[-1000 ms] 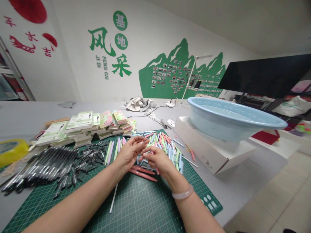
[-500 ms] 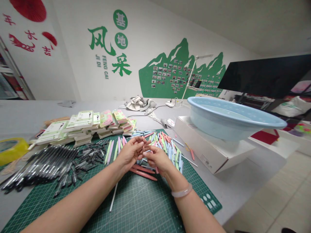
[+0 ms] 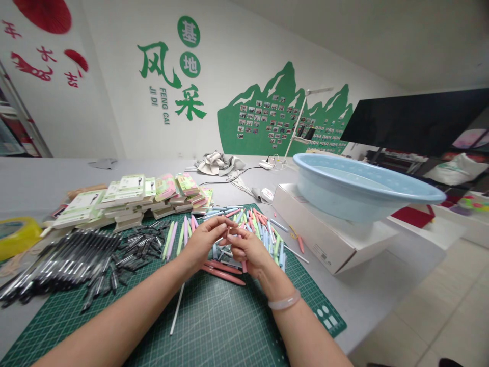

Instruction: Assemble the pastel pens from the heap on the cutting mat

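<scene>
My left hand (image 3: 202, 242) and my right hand (image 3: 248, 252) meet above a green cutting mat (image 3: 214, 318), fingertips close together. A pink pen barrel (image 3: 244, 266) sticks out below my right fingers, which pinch it. Whatever my left fingertips touch is hidden by my fingers. A heap of pastel pen barrels (image 3: 260, 229) lies just beyond my hands, and several pink pens (image 3: 223, 271) lie just below them. Left of my hands is a pile of black pens (image 3: 72, 260). A thin white rod (image 3: 178, 306) lies on the mat under my left forearm.
Stacks of green and pink pen packaging (image 3: 130, 196) stand behind the mat. To the right, a pale blue plastic basin (image 3: 362, 191) sits on a white cardboard box (image 3: 321, 234). A yellow tape roll (image 3: 17, 235) lies at the far left, and crumpled cloth (image 3: 217, 164) lies at the back.
My hands have drawn closer together, and the pink barrel now shows below my right fingers. The whole view has shifted slightly as my head moved.
</scene>
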